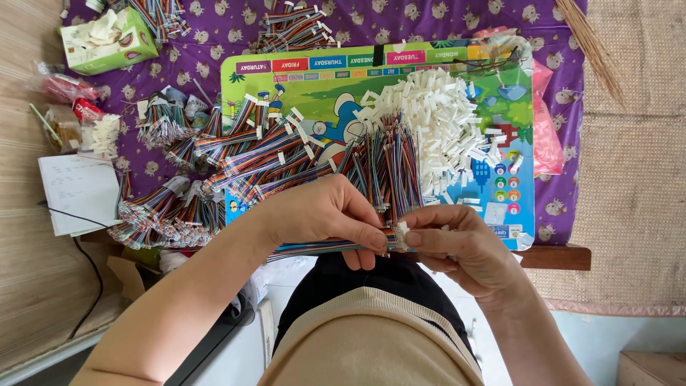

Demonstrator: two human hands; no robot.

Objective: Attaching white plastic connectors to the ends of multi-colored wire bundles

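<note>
Fingers of the left hand (325,214) pinch together on a flat multicoloured ribbon cable (321,248), thumb on top and the other fingertips beneath, so the wire ends stay level and side by side. That cable runs leftward from the pinch, under the palm, low over the person's lap.

Far left, on the purple patterned cloth (214,50), sit a green tissue box (107,39), small plastic bags and a white sheet of paper (77,193). Beside them lie bundles of finished-looking cables (161,207), their ends grouped, probably stacked there to keep them apart from the loose stock.

Moving right, a colourful plastic board (514,143) with cartoon pictures serves as a work surface on the cloth. Loose striped cables fan across its left half, and one upright sheaf of cables (386,168) stands just above the hands, within easy reach.

At the centre, the cable's end meets a small white connector (401,236), which the right hand (457,246) clamps between thumb and forefinger, held square to the wire tips. Both hands meet just off the near edge of the board.

Right of the sheaf spreads a heap of white connectors (443,129), close to the hand that takes them. Pink plastic shows at the board's right edge, and woven matting (632,179) covers the floor beyond.
</note>
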